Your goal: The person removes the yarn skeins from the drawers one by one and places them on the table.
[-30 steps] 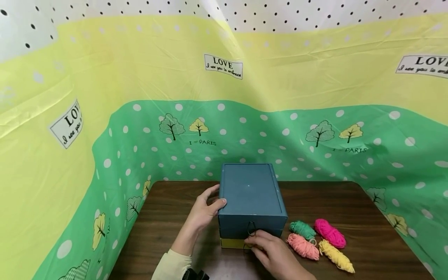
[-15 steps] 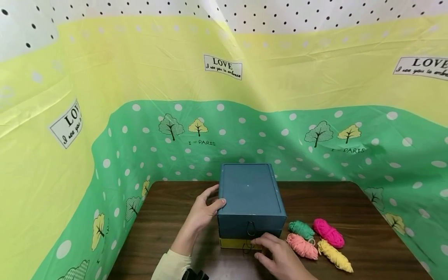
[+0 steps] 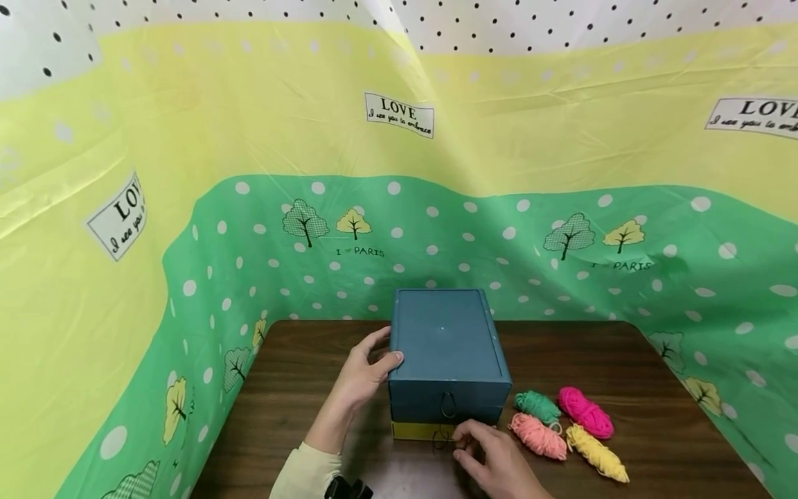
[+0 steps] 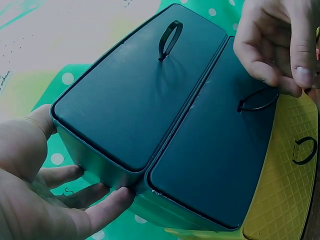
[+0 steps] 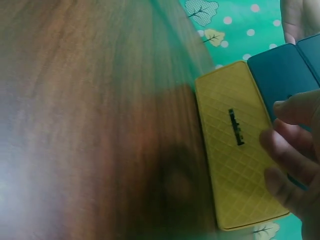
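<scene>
A drawer box (image 3: 442, 336) with a blue top stands on the table. In the left wrist view, two blue drawer fronts (image 4: 115, 105) and a yellow quilted drawer front (image 5: 225, 165) below them each carry a black loop pull. My left hand (image 3: 364, 367) rests against the box's left side, thumb at the top edge, fingers along the wall. Just in front of the lower drawers hovers my right hand (image 3: 495, 457), fingers loosely bent and nothing held. It is close to the yellow drawer's loop (image 5: 236, 127) but apart from it in the head view. The drawers look closed.
Right of the box lie yarn bundles: green (image 3: 538, 407), salmon (image 3: 537, 436), magenta (image 3: 586, 412) and yellow (image 3: 597, 452). A patterned curtain (image 3: 405, 229) hangs behind and beside the brown wooden table (image 3: 293, 388).
My right hand has let go of the lower loop pull and shifted a little to the right. My left hand keeps its place on the box.
</scene>
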Action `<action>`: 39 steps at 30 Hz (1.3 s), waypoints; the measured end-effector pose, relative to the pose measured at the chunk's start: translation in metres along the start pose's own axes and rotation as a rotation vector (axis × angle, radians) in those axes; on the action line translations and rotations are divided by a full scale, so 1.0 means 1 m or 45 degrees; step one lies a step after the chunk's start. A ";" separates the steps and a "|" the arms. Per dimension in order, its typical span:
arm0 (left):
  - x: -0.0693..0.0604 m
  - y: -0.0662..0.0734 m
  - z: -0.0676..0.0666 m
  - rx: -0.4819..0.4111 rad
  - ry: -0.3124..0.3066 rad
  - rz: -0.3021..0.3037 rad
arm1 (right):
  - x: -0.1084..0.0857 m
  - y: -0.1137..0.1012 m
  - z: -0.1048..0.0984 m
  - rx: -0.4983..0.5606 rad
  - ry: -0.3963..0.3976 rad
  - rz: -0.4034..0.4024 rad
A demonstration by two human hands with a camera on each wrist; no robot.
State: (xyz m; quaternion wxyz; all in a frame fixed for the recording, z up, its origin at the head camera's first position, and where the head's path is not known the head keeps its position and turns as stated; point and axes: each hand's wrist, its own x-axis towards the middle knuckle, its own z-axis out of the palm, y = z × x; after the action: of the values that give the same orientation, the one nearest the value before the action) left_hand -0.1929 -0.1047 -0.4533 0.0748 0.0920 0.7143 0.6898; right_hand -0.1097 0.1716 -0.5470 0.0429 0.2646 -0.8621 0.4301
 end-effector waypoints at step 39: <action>0.001 0.001 0.000 0.033 0.014 0.008 | 0.014 0.029 0.026 -0.075 -0.288 0.108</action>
State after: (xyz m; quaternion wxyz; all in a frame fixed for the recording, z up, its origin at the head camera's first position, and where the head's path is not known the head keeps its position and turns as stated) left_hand -0.1935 -0.1042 -0.4523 0.0676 0.0912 0.7234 0.6811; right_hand -0.1324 0.1596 -0.5800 -0.0651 0.2733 -0.8841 0.3733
